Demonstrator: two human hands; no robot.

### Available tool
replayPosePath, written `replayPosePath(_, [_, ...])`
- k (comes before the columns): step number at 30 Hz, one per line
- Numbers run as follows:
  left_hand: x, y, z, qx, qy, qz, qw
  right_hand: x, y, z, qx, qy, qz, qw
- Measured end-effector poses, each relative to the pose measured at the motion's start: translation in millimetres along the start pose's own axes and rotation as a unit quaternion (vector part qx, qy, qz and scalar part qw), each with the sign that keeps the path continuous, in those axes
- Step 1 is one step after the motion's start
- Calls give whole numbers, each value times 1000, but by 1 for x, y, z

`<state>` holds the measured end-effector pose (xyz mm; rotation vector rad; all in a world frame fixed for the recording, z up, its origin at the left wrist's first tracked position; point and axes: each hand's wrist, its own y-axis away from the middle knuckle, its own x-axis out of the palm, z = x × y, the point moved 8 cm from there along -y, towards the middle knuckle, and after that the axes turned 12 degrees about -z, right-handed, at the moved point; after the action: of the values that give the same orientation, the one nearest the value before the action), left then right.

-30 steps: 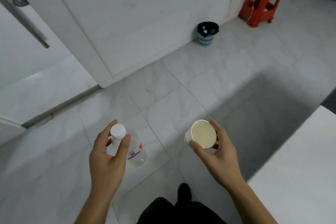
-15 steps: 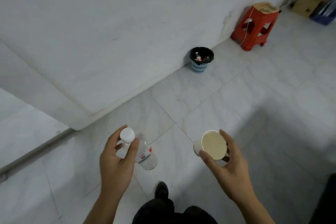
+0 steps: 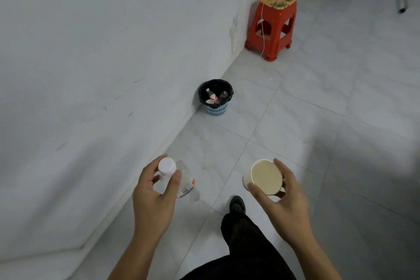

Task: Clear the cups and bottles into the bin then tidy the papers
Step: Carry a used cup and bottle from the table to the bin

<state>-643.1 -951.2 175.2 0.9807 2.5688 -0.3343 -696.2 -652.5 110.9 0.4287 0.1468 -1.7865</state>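
From the head view, we're on the carry to the bin: our left hand (image 3: pixel 156 191) has its grip wrapped round the neck of a clear plastic bottle (image 3: pixel 181 182) with a white cap, our right hand (image 3: pixel 281 198) cradles an empty paper cup (image 3: pixel 264 177), mouth tipped towards us. The blue waste bin (image 3: pixel 216 96), black-lined and already holding bottles, stands against the wall, well ahead. Next, we reckon, close in, bring both hands over its rim, and let go. Papers not in view.
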Motion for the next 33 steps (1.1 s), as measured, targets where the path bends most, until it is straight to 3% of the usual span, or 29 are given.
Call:
replayPosePath(7, [87, -168, -58, 19, -3, -20, 1000, 81, -190, 102, -44, 27, 37, 998])
replayPosePath(12, [158, -280, -50, -2, -7, -46, 999, 145, -307, 129, -48, 46, 53, 996])
replayPosePath(22, [355, -528, -15, -64, -21, 44, 997, 290, -530, 149, 39, 98, 42, 994])
replayPosePath(27, [460, -613, 21, -73, -45, 92, 992, 361, -634, 115, 72, 139, 56, 986])
replayPosePath(33, [589, -664, 156, -82, -106, 118, 984, 463, -725, -28, 150, 175, 77, 970])
